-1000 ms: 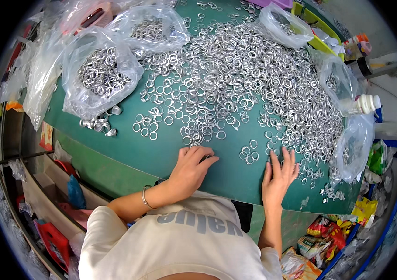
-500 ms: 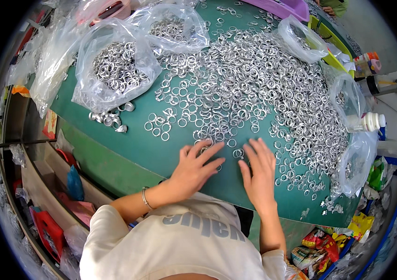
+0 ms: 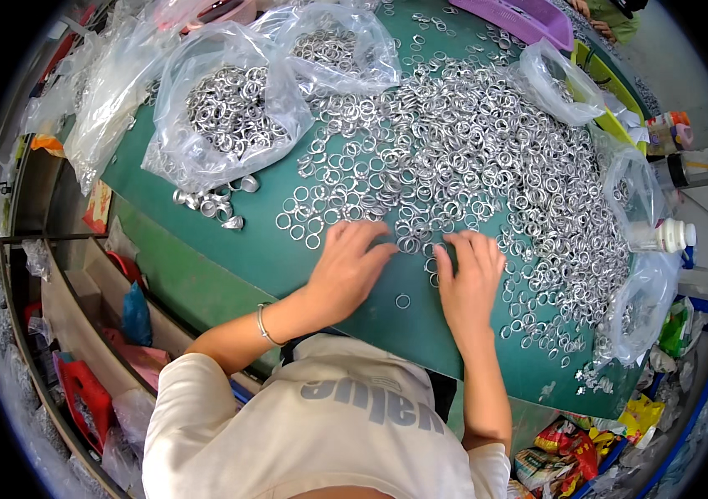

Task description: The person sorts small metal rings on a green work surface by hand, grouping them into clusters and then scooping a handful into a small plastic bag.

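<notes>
A wide heap of silver-coloured metal rings (image 3: 453, 141) covers much of the green table (image 3: 229, 237). At its near edge my left hand (image 3: 345, 270) rests with bent fingers, its thumb apart from the forefinger. The fingertips are at a few rings and partly hide them. My right hand (image 3: 472, 279) is to the right of it, fingers curved over the rings and thumb held off to the side. Several rings lie between the two hands. One single ring (image 3: 403, 301) lies by itself nearer to me. Neither hand visibly grips a ring.
Clear plastic bags of rings (image 3: 229, 108) stand at the far left, with chunkier rings (image 3: 208, 204) beside them. A purple basket (image 3: 528, 21) and a yellow-green one (image 3: 611, 91) are at the back. A white bottle (image 3: 661, 236) stands at the right; another person's hands (image 3: 599, 21) show far off.
Both hands have moved farther onto the near edge of the heap. My left fingers, stretched out before, are now bent. The view has shifted slightly.
</notes>
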`<move>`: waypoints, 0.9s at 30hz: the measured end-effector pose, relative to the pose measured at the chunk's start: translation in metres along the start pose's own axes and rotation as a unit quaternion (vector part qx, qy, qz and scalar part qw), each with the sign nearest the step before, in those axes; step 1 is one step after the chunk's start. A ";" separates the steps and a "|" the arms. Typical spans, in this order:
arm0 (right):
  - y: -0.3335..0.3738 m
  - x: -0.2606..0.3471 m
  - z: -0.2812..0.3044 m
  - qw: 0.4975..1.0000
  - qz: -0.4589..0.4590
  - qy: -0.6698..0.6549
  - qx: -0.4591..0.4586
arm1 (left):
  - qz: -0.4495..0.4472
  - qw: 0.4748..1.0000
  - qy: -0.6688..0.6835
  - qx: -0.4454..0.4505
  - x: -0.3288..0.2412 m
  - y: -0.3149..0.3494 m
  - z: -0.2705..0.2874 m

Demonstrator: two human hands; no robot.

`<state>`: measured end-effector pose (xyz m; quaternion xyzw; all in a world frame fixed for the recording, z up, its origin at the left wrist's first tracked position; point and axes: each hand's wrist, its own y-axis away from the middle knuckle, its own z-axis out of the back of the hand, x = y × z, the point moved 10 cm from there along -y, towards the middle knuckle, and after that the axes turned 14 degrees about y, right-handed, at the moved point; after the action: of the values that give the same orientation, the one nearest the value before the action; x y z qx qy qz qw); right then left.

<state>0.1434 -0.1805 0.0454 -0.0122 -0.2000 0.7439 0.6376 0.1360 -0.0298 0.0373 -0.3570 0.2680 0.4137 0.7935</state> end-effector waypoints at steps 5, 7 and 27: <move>-0.010 0.002 -0.015 1.000 0.001 0.007 -0.014 | 0.023 0.998 -0.047 0.025 0.005 -0.004 -0.006; -0.004 -0.012 -0.001 0.999 -0.020 -0.006 -0.036 | 0.036 0.998 -0.058 0.011 0.013 -0.001 0.003; 0.038 0.005 -0.003 0.991 0.052 -0.039 0.117 | -0.053 0.988 0.073 0.126 -0.034 0.017 -0.041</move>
<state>0.1071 -0.1792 0.0321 0.0813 -0.1355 0.7941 0.5869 0.0986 -0.0711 0.0317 -0.2974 0.3562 0.3069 0.8310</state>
